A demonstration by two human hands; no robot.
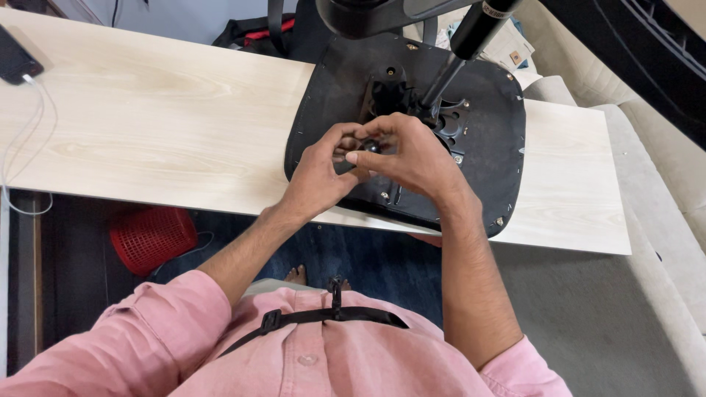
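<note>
Hands meet over upturned seat base [412, 140] on worktop [147, 117]: left hand [320, 173] and right hand [412, 154] pinch a small black knob [371, 146] beside the gas column [448, 66]. Fastening step apparently underway; next likely needs steady turning.

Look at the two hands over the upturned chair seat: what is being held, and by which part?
Both hands, left hand and right hand, pinch a small black knob by its round head; its lower part is hidden.

Dark phone [15, 55], screen off, table's far left corner; white label [494, 9] on black cylinder.
</note>
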